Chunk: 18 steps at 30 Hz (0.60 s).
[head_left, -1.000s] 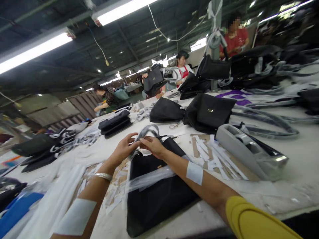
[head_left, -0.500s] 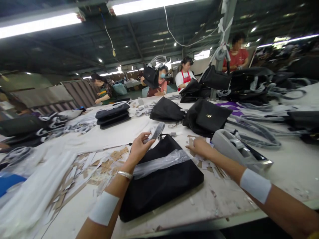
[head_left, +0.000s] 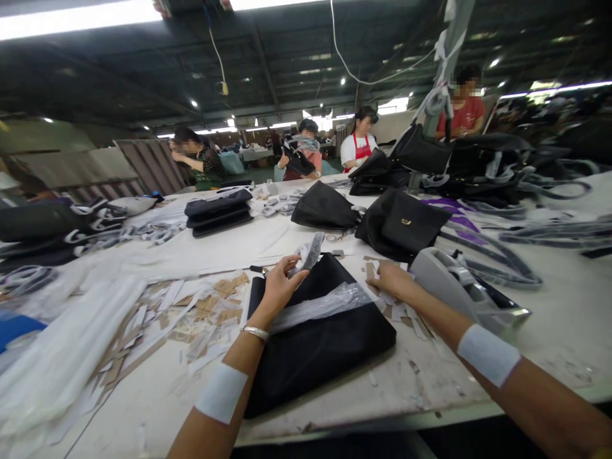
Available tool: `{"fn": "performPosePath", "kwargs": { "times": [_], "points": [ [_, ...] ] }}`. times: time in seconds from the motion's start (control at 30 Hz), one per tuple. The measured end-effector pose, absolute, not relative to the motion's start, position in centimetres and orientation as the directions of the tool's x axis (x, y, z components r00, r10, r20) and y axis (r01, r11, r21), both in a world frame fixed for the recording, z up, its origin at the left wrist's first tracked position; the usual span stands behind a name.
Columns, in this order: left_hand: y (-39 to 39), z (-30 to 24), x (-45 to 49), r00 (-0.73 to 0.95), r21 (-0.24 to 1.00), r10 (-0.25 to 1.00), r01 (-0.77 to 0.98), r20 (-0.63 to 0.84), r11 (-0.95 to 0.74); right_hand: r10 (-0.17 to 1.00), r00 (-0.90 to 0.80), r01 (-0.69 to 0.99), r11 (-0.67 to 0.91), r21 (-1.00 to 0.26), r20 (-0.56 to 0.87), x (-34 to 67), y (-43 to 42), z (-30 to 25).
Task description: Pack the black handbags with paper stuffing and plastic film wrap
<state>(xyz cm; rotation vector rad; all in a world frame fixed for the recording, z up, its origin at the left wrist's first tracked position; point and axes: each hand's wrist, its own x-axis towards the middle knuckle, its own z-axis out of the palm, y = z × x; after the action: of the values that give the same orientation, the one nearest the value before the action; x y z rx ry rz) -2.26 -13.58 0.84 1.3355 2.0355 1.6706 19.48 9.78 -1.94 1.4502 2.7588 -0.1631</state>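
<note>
My left hand (head_left: 281, 284) is closed on a dark bag strap (head_left: 313, 251) wrapped in clear plastic, lifted over the far edge of a black bag (head_left: 329, 350). That bag lies flat in front of me, with a crumpled band of clear plastic film (head_left: 329, 305) across it. To the right of the bag, my right hand (head_left: 394, 282) has its fingers closed at a small pile of card strips (head_left: 396, 311), pinching what looks like a card strip (head_left: 370, 270). Its fingertips are partly hidden. A grey tape dispenser (head_left: 442, 280) stands beside my right wrist.
Brown and white card scraps (head_left: 210, 312) are scattered left of the bag, beside white plastic sheeting (head_left: 90, 344). Further back stand black bags (head_left: 404, 223) and a stack of black bags (head_left: 217, 213). Several co-workers, one in a red apron (head_left: 359, 150), are across the table.
The view has shifted slightly. My left hand stays on the strap, and my right hand stays at the card strips. Across the table, a co-worker has lowered a raised black bag.
</note>
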Motion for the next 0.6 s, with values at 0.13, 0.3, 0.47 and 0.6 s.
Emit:
{"fn": "performPosePath", "kwargs": {
  "times": [0.13,0.3,0.47,0.6],
  "points": [
    [-13.7,0.7,-2.1,-0.561,0.851,0.727,0.522,0.396,-0.061,0.812,-0.581,0.814,0.577,-0.070,-0.059,18.8,9.4,-1.6],
    [-13.8,0.5,-2.3,-0.584,0.863,0.709,0.502,0.394,-0.066,0.740,-0.669,0.737,0.672,-0.064,0.063,18.4,8.5,-0.8],
    [-13.8,0.2,-2.5,-0.600,0.870,0.698,0.488,0.391,-0.067,0.646,-0.744,0.651,0.759,-0.035,0.173,19.5,8.3,-0.4],
    [-13.7,-0.1,-2.7,-0.584,0.861,0.715,0.507,0.385,-0.050,0.633,-0.753,0.646,0.763,0.019,0.182,21.0,8.7,-0.3]
  ]
}}
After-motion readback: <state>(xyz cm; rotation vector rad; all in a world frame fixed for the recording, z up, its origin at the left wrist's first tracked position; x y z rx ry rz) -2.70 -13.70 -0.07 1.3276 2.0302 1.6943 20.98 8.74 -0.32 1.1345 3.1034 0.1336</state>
